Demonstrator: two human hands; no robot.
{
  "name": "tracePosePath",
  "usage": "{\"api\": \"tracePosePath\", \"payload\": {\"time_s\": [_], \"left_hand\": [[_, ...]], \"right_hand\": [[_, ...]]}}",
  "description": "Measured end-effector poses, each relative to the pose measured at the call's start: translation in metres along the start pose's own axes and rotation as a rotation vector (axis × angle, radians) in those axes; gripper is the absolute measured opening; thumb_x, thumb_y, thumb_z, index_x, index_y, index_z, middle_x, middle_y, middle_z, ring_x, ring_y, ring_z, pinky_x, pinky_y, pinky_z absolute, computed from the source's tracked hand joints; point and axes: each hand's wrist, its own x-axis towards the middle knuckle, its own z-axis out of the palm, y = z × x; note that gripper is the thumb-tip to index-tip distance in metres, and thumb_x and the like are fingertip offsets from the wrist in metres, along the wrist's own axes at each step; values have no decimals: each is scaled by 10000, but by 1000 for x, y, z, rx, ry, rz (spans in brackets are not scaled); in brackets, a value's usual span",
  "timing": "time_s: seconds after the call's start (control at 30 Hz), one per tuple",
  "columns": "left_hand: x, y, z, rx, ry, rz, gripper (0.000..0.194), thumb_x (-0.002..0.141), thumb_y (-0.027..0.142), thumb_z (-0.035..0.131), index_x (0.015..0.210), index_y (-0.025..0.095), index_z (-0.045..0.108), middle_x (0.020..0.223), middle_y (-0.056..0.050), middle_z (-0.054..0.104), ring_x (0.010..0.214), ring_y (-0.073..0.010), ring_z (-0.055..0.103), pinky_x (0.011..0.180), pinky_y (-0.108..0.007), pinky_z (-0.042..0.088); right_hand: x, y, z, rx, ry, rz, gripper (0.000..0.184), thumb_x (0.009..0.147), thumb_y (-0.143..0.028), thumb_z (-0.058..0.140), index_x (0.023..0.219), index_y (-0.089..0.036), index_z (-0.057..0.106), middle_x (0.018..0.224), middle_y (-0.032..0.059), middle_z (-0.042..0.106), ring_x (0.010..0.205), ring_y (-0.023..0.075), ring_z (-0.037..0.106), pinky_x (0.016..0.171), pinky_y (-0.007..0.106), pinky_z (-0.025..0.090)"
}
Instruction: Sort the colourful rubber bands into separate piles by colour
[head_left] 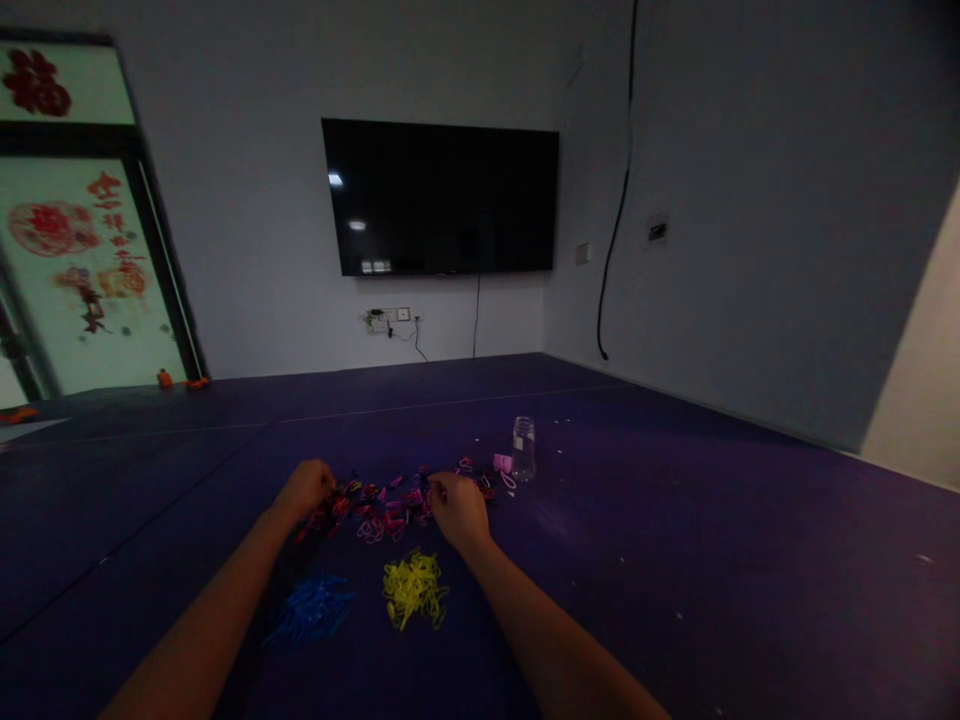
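Observation:
A mixed pile of small pink, red and dark rubber bands (394,515) spreads across the purple floor between my hands. At its left end, my left hand (309,487) is closed with curled fingers; anything in them is too small to make out. My right hand (459,508) reaches over the right part of the pile, thumb and fingers pinched together, and what they hold is hidden. Nearer to me lie a heap of blue rubber bands (311,607) on the left and a heap of yellow rubber bands (414,588) beside it.
A clear bottle (524,452) without a lid stands upright beyond my right hand, with a pink cap-like piece (502,463) next to it. White specks dot the purple floor (675,560). A television (442,200) hangs on the far wall, and orange objects (165,379) lie by the door.

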Motion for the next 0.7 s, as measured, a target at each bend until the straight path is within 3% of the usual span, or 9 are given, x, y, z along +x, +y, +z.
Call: {"api": "tracePosePath", "payload": {"time_s": [0.2,0.33,0.47,0.7], "left_hand": [[-6,-13,-13,53,-7,-74,210,602,32,512,546,154,674,612,-56,681,636,-168,639,601,-207,410],[-4,-6,-17,49,82,-36,245,689,74,490,694,172,715,814,-67,721,814,-183,656,735,-219,435],[-1,9,-6,31,128,25,249,771,140,469,782,178,715,903,-70,715,870,-181,643,771,-220,436],[-1,13,13,53,108,61,252,760,96,466,700,177,697,839,-64,702,822,-163,631,725,-207,418]], "right_hand": [[-1,-1,-1,-15,1,-4,265,791,-147,510,949,-229,707,891,32,723,812,162,656,704,212,435],[-1,0,0,-10,3,-19,260,799,-153,507,949,-224,707,889,34,722,791,160,654,687,206,427],[0,1,1,7,-2,-28,260,814,-158,493,949,-225,705,894,34,722,795,155,650,679,198,418],[0,1,0,-12,-8,-32,257,815,-161,495,947,-225,706,894,30,721,761,153,646,655,204,410]]}}
